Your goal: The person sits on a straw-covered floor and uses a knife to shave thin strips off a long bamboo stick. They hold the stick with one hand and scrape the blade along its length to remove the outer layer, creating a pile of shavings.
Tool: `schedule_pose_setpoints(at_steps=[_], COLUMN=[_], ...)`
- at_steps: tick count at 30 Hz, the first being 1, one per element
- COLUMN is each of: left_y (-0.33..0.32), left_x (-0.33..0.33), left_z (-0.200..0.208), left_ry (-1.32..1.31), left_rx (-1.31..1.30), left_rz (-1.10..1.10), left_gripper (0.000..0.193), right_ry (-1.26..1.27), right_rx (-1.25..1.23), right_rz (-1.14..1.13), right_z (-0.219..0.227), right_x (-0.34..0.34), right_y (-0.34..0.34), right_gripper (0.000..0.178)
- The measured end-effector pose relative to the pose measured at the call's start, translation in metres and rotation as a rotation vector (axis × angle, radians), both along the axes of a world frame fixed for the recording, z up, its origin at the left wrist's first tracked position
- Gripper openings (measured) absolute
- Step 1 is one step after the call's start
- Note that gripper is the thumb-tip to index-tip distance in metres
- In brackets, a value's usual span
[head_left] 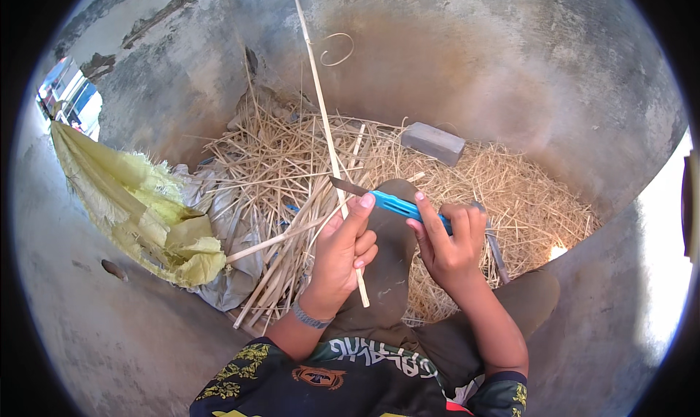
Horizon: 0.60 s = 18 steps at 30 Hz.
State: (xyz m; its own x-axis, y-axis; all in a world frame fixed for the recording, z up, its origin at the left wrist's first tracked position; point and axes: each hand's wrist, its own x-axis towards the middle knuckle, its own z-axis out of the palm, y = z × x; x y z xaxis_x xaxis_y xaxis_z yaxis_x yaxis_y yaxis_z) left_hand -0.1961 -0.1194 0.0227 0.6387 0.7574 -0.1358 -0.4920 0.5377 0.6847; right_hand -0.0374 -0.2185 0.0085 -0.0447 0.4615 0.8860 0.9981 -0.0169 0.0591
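Observation:
My left hand [346, 249] is closed round a long, pale bamboo strip [321, 92], which slants up and away from me, its short lower end sticking out below my fist. A thin curl of shaving [337, 49] hangs near its far end. In my right hand [452, 246] is a blue utility knife [396, 204], fingers wrapped on its handle. Its dark blade [345, 186] points left and lies across the strip just above my left fist. My left thumb is up against the front of the knife.
Cut bamboo strips [281, 220] lie heaped ahead to the left, with fine shavings [525, 198] to the right. A grey block [433, 143] rests on the pile. Torn yellow sheeting [138, 213] hangs at left. Concrete walls [503, 60] surround me; a dark tool [496, 253] lies by my right knee.

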Motion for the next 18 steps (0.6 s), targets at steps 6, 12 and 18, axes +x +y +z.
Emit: schedule_pose_setpoints(at_steps=[6, 12, 18], left_y=[-0.001, 0.005, 0.010], left_x=[-0.002, -0.002, -0.001], left_z=[-0.005, -0.005, -0.009], left_ry=[0.055, 0.061, 0.052], left_rx=[0.045, 0.022, -0.009], left_rz=[0.082, 0.131, 0.116], left_gripper=[0.015, 0.006, 0.009], right_ry=[-0.081, -0.173, -0.203], right_rx=[-0.005, -0.014, -0.019], right_rz=[-0.065, -0.117, -0.090], right_z=[-0.001, -0.004, -0.003], right_x=[-0.002, -0.005, -0.003], right_y=[0.000, -0.001, 0.001], right_gripper=[0.039, 0.037, 0.037])
